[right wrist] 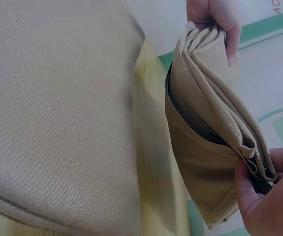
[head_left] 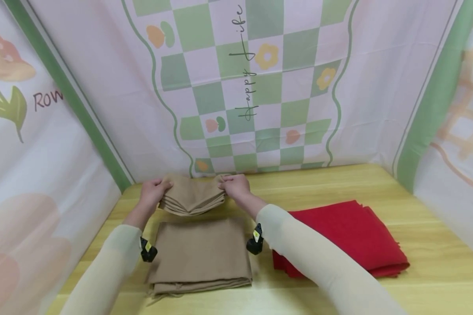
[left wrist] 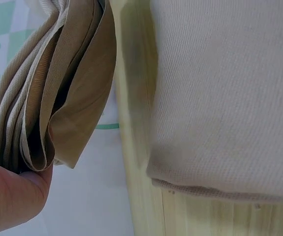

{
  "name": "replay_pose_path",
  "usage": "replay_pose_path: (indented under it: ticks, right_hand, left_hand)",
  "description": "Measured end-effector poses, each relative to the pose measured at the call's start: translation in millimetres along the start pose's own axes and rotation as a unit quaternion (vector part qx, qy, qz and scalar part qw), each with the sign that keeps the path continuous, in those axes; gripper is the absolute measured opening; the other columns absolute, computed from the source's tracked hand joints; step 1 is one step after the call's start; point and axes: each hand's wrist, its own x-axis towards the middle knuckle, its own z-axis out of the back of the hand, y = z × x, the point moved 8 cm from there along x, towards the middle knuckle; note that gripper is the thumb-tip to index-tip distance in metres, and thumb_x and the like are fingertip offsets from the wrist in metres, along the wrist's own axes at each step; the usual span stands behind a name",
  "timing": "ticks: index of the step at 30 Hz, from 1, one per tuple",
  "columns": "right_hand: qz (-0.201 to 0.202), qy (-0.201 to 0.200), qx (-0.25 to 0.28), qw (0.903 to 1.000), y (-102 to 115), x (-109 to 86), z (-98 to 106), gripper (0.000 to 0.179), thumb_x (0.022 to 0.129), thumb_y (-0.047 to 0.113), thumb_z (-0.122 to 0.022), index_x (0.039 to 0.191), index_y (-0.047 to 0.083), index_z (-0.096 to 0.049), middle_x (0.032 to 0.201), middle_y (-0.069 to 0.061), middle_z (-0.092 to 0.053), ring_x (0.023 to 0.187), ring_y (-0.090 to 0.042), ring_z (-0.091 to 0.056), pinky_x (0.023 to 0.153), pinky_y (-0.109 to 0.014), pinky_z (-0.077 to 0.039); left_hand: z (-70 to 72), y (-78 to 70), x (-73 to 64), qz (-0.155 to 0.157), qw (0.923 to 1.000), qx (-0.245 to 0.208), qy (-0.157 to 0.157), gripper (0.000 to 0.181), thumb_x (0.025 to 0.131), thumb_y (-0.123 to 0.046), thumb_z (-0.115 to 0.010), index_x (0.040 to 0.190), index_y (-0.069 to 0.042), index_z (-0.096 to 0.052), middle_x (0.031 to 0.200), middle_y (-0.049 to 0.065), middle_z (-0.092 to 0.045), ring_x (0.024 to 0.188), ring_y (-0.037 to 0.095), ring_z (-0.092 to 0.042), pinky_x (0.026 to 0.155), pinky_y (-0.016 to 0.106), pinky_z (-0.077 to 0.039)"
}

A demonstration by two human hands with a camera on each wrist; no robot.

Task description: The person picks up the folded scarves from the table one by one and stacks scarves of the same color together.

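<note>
A folded tan cloth (head_left: 193, 194) with several layers is held up near the table's back edge, sagging in the middle. My left hand (head_left: 153, 191) pinches its left end, thumb against the layers in the left wrist view. Its right end is gripped by my right hand (head_left: 235, 185); the right wrist view shows the thumb and fingers around the stacked folds. Below and nearer to me lies a second folded cloth (head_left: 201, 253), brownish and squared, flat on the table. Neither hand touches that one.
A folded red cloth (head_left: 351, 236) lies on the wooden table (head_left: 437, 271) at the right, partly behind my right sleeve. Printed fabric (head_left: 268, 96) hangs along the back, with more at both sides. Each wrist wears a small black camera.
</note>
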Motion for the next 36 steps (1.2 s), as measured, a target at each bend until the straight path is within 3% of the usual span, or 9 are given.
replay_pose_path:
  ticks: [9,17,26,36]
  right_hand:
    - [0.005,0.020,0.025,0.9995,6,-8.2,6,0.033,0.084,0.007,-0.074,0.116,0.002,-0.069,0.127,-0.012,-0.062,0.121,-0.028,-0.054,0.094,-0.034,-0.047]
    - [0.006,0.036,0.031,0.9989,8,-14.6,13,0.034,0.087,0.009,-0.072,0.120,0.002,-0.067,0.130,-0.010,-0.061,0.117,-0.026,-0.057,0.085,-0.036,-0.052]
    - [0.020,0.039,0.038,0.9983,11,-20.7,17,0.034,0.087,0.008,-0.072,0.119,0.000,-0.067,0.130,-0.011,-0.060,0.121,-0.027,-0.054,0.091,-0.037,-0.050]
    - [0.015,0.051,0.063,0.9966,14,-33.5,15,0.033,0.088,0.007,-0.071,0.119,-0.002,-0.066,0.132,-0.011,-0.059,0.112,-0.026,-0.060,0.082,-0.033,-0.053]
  left_hand:
    - [1.7,-8.2,-9.9,-0.009,0.9999,-0.008,0.001,0.027,0.091,-0.016,-0.064,0.103,0.009,-0.065,0.071,0.000,-0.060,0.064,0.011,-0.054,0.058,0.024,-0.047]
    - [1.4,-14.9,-19.4,-0.018,0.9996,-0.019,0.013,0.033,0.092,-0.017,-0.065,0.109,0.011,-0.064,0.073,0.001,-0.061,0.063,0.009,-0.055,0.058,0.024,-0.048]
    - [3.0,-17.3,-28.2,-0.024,0.9993,-0.026,0.010,0.029,0.093,-0.017,-0.065,0.104,0.009,-0.065,0.070,-0.001,-0.061,0.061,0.010,-0.056,0.057,0.024,-0.048]
    - [9.2,-18.9,-37.4,-0.039,0.9988,-0.028,0.012,0.036,0.093,-0.016,-0.065,0.114,0.013,-0.062,0.073,-0.002,-0.063,0.063,0.006,-0.056,0.058,0.021,-0.048]
